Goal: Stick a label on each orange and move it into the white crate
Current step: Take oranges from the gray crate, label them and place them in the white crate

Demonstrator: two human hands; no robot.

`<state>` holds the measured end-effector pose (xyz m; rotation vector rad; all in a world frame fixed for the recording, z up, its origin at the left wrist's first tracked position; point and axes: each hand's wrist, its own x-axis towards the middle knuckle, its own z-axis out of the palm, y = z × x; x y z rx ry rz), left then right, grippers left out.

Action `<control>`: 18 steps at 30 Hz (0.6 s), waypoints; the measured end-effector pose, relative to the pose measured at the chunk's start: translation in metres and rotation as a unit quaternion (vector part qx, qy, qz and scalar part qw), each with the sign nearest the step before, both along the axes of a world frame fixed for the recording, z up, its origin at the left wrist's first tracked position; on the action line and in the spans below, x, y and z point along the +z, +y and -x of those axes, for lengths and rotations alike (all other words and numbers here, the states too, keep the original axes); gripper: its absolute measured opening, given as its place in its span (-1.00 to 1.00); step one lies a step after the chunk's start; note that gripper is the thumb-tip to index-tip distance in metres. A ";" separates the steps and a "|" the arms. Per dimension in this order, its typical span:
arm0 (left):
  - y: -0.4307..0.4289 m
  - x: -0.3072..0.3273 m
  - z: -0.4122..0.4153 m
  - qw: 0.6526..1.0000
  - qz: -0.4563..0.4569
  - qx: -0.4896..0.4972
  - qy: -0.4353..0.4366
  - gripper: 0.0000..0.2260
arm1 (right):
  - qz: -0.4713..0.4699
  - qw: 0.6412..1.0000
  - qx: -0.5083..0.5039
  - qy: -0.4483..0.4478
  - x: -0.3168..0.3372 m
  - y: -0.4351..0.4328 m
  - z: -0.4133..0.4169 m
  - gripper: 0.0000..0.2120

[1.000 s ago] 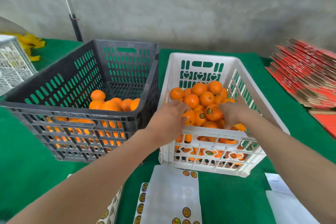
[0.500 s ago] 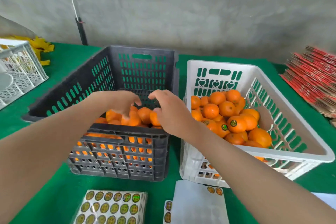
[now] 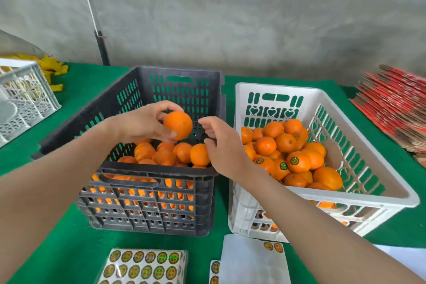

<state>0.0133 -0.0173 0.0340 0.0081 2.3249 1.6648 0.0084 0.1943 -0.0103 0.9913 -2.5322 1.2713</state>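
Note:
My left hand point(image 3: 140, 123) grips an unlabelled orange point(image 3: 178, 125) and holds it above the black crate point(image 3: 147, 173), which has several more oranges point(image 3: 166, 153) in it. My right hand point(image 3: 222, 143) hovers just right of that orange with loosely curled fingers, holding nothing. The white crate point(image 3: 359, 182) stands to the right with a heap of oranges point(image 3: 288, 152), some bearing round labels. A stack of label sheets point(image 3: 143, 266) lies at the near edge of the green table.
A mostly used label sheet point(image 3: 253, 260) with two stickers left lies in front of the white crate. Another white crate point(image 3: 25, 94) stands at the far left. Red flattened cartons point(image 3: 396, 106) are stacked at the right. A grey wall rises behind the table.
Both hands left the white crate and moved over the black one. My left hand picked an orange out of the pile and lifted it. My right hand came up beside it.

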 end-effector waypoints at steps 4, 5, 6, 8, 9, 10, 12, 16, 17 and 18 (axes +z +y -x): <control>0.015 0.018 -0.042 0.988 -0.129 -0.005 0.085 -0.37 | 0.167 0.972 0.036 -0.160 0.013 0.018 -0.013 -0.63; 0.022 0.020 -0.051 0.985 -0.128 -0.008 0.115 -0.37 | 0.214 0.950 0.061 -0.218 0.017 0.023 -0.018 -0.67; 0.030 0.021 -0.059 0.982 -0.123 -0.014 0.145 -0.39 | 0.245 0.927 0.088 -0.269 0.022 0.028 -0.023 -0.70; 0.051 0.023 -0.074 0.975 -0.074 -0.036 0.205 -0.42 | 0.256 0.897 0.127 -0.338 0.027 0.041 -0.035 -0.62; 0.064 0.021 -0.081 0.971 -0.032 -0.048 0.230 -0.42 | 0.256 0.886 0.142 -0.361 0.028 0.048 -0.040 -0.56; 0.078 0.018 -0.087 0.965 0.016 -0.061 0.255 -0.39 | 0.261 0.876 0.152 -0.377 0.028 0.055 -0.046 -0.53; 0.105 0.008 -0.098 0.936 0.109 -0.080 0.325 -0.32 | 0.276 0.868 0.147 -0.386 0.024 0.073 -0.056 -0.55; 0.147 -0.024 -0.118 0.950 0.056 -0.029 0.307 -0.20 | 0.224 0.929 0.053 -0.289 0.004 0.116 -0.073 -0.45; 0.155 -0.032 -0.124 0.965 0.009 0.002 0.262 -0.20 | 0.217 0.936 0.040 -0.273 -0.002 0.126 -0.077 -0.41; 0.163 -0.040 -0.128 0.975 -0.034 0.030 0.219 -0.25 | 0.215 0.939 0.034 -0.265 -0.008 0.135 -0.080 -0.38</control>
